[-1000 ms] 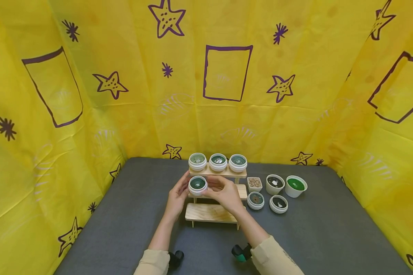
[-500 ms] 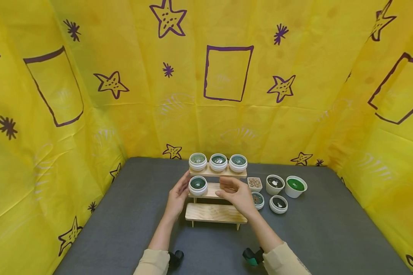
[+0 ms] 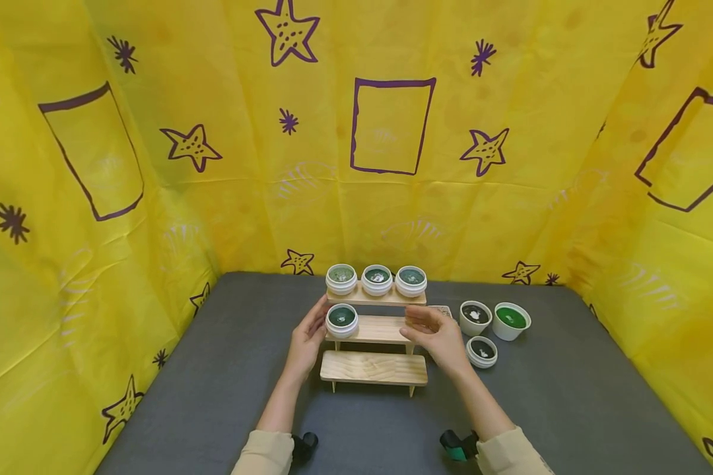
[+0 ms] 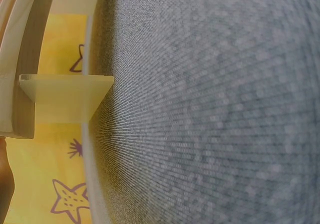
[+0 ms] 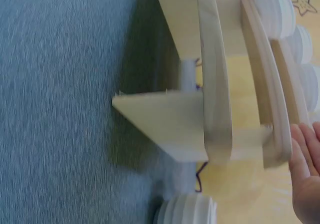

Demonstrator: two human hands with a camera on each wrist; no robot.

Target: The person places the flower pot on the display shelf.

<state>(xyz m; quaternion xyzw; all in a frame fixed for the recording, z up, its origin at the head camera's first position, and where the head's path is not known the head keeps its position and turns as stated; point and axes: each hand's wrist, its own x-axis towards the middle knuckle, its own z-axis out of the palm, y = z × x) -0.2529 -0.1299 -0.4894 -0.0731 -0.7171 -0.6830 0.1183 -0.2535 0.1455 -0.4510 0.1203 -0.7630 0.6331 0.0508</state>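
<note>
Clearly, middle-tier cup between hands.

Beige sleeves are worn with black wrist pieces, the right one bearing a green patch.

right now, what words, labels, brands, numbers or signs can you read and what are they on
None: no readable text in any view.
Cloth: only drawn stars, bursts and outlined shapes.
Cups: no print visible.
Stand: no print visible.
Wrist straps: too small to tell.
</note>
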